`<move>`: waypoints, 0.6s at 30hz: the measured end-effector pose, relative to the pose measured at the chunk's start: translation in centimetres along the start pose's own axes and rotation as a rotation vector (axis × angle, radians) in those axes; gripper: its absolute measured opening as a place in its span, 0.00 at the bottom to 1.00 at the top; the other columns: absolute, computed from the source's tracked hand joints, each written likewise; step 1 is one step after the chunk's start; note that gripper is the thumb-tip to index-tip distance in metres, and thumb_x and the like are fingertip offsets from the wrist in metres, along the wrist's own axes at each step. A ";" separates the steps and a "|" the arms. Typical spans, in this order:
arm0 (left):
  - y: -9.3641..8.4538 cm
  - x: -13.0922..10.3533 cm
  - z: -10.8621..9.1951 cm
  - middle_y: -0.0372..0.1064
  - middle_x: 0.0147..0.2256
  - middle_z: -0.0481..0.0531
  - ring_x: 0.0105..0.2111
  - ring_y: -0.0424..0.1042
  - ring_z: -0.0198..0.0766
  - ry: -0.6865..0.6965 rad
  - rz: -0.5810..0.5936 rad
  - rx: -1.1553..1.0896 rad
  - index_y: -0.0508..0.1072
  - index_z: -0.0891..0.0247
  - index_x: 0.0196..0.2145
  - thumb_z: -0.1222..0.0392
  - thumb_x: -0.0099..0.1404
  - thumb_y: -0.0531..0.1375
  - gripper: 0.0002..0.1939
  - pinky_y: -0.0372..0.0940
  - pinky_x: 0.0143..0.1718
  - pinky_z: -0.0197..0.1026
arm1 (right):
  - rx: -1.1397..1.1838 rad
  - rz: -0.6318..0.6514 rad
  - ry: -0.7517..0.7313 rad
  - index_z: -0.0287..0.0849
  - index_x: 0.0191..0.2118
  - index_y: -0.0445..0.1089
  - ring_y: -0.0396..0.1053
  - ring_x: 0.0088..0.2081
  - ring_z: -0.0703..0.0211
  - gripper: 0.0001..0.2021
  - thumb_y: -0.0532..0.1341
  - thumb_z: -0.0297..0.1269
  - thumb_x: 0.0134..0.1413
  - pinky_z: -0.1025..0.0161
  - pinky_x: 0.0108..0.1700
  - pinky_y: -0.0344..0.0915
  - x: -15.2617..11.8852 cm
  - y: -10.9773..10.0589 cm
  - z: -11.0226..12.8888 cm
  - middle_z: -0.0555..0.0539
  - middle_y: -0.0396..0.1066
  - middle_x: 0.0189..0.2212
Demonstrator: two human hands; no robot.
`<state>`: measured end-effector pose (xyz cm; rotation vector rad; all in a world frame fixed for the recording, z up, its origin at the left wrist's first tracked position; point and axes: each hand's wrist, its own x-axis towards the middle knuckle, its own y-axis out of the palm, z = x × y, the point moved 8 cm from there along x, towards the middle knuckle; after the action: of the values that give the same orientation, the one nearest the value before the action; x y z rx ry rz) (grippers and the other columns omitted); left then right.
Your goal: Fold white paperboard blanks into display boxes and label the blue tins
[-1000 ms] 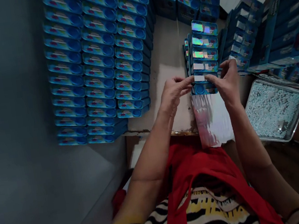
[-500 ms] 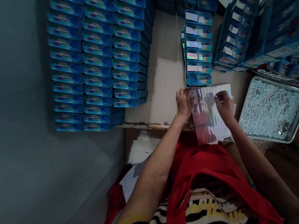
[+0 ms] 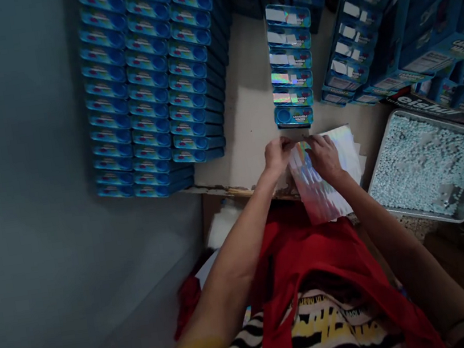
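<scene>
A shiny holographic sticker sheet (image 3: pixel 319 199) lies tilted at the table's front edge, over paler sheets. My left hand (image 3: pixel 277 155) is closed in a pinch at its upper left corner. Close beside it, my right hand (image 3: pixel 325 154) reaches over the sheet with fingers pinched near the top edge; whatever is between those fingertips is too small to make out. Just beyond the hands stands a row of blue candy tins (image 3: pixel 289 68). Most of them carry a shiny strip on the lid, while the nearest one (image 3: pixel 293 115) shows a bare round patch.
Stacked blue tins (image 3: pixel 147 94) fill the table's left side. More tins with shiny strips (image 3: pixel 345 43) stand to the right, beside large blue display boxes (image 3: pixel 425 49). A metal tray (image 3: pixel 433 166) of small pale-blue pellets sits at the right. A wall (image 3: pixel 28 197) borders the left.
My right hand has moved left across the sheet toward my left hand, and their fingertips are now close together at its top edge. The sheet has turned slightly. The camera view has shifted.
</scene>
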<state>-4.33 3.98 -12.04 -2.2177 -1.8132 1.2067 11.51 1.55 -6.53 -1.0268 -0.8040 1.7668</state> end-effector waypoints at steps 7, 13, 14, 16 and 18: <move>-0.5 -0.1 -0.8 0.81 0.33 0.58 0.35 0.75 0.45 -0.041 0.028 0.044 0.83 0.62 0.32 0.57 0.65 0.62 0.10 0.60 0.36 0.41 | -0.066 0.087 -0.044 0.43 0.63 0.73 0.62 0.56 0.39 0.20 0.52 0.37 0.74 0.48 0.55 0.58 1.8 2.0 1.9 0.37 0.75 0.58; -0.3 0.1 0.1 0.80 0.32 0.56 0.34 0.75 0.43 -0.100 0.037 0.008 0.84 0.63 0.34 0.57 0.64 0.62 0.11 0.60 0.35 0.39 | -0.139 0.021 -0.092 0.45 0.66 0.71 0.60 0.61 0.40 0.21 0.51 0.34 0.74 0.47 0.59 0.56 0.1 2.0 1.6 0.37 0.66 0.69; -0.3 0.2 0.3 0.81 0.32 0.55 0.34 0.75 0.42 -0.114 0.039 -0.004 0.84 0.64 0.36 0.57 0.64 0.62 0.12 0.61 0.35 0.39 | -0.155 0.003 -0.095 0.46 0.64 0.73 0.59 0.62 0.40 0.20 0.53 0.33 0.73 0.46 0.59 0.55 -0.2 1.9 1.6 0.38 0.66 0.69; -0.3 0.4 0.8 0.80 0.32 0.54 0.34 0.75 0.43 -0.135 0.044 -0.026 0.84 0.65 0.36 0.58 0.63 0.61 0.12 0.61 0.35 0.39 | -0.174 -0.019 -0.082 0.48 0.56 0.78 0.57 0.64 0.40 0.16 0.56 0.34 0.72 0.45 0.59 0.54 -0.8 1.4 1.7 0.40 0.66 0.69; -0.2 0.7 1.0 0.80 0.32 0.54 0.36 0.76 0.44 -0.145 0.050 -0.048 0.84 0.65 0.35 0.58 0.64 0.61 0.12 0.62 0.36 0.40 | -0.183 -0.027 -0.041 0.46 0.48 0.80 0.59 0.63 0.40 0.11 0.59 0.36 0.70 0.45 0.58 0.55 -1.4 0.6 1.8 0.40 0.68 0.67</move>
<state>-5.10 4.17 -13.03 -2.2688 -1.8657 1.3821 9.96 -0.10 -5.80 -1.0960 -1.0152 1.7195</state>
